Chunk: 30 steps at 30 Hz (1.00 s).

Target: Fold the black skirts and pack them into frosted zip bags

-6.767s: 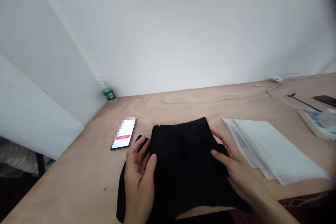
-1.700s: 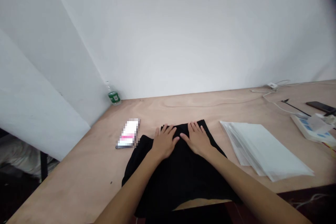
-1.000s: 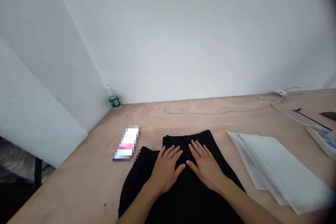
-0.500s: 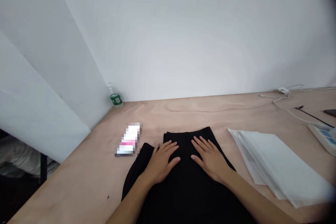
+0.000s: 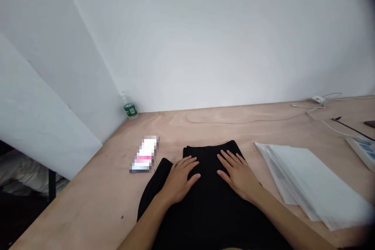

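A black garment (image 5: 211,207) lies spread on the wooden table, its lower part running toward the bottom edge of the view. What kind of garment it is, I cannot tell. My left hand (image 5: 181,179) rests flat on its upper left part, fingers stretched out, beside a folded flap of the cloth. On the upper right part lies my right hand (image 5: 238,174), palm down with the fingers apart. Neither hand grips the fabric. Bare cloth shows between the two thumbs.
Left of the garment lies a phone (image 5: 145,154) with a blurred screen. A water bottle (image 5: 130,107) stands in the far left corner. To the right is a stack of translucent plastic bags (image 5: 310,179). White cables (image 5: 318,105) and a power strip (image 5: 363,150) lie further right.
My right hand has slid slightly to the right over the black cloth. My left hand has hardly moved, and the view has shifted a little.
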Each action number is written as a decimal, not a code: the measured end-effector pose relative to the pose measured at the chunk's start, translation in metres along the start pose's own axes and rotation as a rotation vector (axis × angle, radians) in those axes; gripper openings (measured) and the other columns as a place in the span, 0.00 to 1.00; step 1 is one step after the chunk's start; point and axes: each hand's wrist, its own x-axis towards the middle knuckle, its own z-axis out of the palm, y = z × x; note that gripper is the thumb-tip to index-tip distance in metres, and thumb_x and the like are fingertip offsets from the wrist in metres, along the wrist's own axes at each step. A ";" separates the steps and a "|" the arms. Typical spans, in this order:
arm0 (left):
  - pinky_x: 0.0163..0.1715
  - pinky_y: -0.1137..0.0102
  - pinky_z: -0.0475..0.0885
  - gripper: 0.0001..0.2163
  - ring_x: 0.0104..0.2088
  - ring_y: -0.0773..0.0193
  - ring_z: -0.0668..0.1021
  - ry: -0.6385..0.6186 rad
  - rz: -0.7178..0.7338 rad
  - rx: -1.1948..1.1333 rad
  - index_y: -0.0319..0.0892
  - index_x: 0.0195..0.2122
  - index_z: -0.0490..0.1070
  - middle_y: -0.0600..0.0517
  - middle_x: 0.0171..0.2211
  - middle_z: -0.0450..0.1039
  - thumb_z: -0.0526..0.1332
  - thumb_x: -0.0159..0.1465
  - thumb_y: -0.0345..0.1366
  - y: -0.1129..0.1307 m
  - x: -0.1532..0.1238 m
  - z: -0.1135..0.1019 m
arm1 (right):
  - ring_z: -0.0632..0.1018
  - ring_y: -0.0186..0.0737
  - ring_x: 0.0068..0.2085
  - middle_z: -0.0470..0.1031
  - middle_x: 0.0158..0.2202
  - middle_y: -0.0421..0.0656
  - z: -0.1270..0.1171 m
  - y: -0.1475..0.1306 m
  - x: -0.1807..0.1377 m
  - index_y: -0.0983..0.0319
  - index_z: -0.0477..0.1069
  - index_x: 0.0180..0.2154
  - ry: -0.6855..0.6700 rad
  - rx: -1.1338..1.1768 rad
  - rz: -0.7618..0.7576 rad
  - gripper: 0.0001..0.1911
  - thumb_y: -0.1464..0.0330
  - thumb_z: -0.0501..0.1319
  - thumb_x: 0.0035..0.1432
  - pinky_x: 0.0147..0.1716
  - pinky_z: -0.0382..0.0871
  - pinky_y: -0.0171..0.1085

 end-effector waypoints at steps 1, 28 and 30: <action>0.58 0.60 0.55 0.19 0.60 0.61 0.59 0.002 0.000 0.001 0.51 0.55 0.61 0.55 0.59 0.60 0.48 0.65 0.47 0.000 0.000 0.000 | 0.54 0.47 0.62 0.53 0.62 0.44 0.000 0.000 0.000 0.60 0.53 0.60 -0.002 -0.002 0.001 0.30 0.53 0.42 0.61 0.58 0.47 0.50; 0.47 0.68 0.68 0.13 0.46 0.64 0.74 0.201 -0.162 -0.105 0.46 0.48 0.67 0.52 0.46 0.73 0.49 0.65 0.39 0.001 0.026 -0.006 | 0.67 0.46 0.53 0.67 0.54 0.45 -0.018 0.014 0.012 0.59 0.67 0.50 0.235 0.098 0.032 0.19 0.68 0.48 0.59 0.51 0.61 0.47; 0.47 0.66 0.67 0.13 0.45 0.63 0.73 0.246 -0.213 -0.081 0.44 0.48 0.66 0.50 0.47 0.71 0.50 0.65 0.37 -0.005 0.041 -0.009 | 0.67 0.50 0.52 0.66 0.54 0.47 -0.024 0.027 0.023 0.61 0.67 0.50 0.297 0.105 0.130 0.19 0.69 0.50 0.58 0.50 0.61 0.49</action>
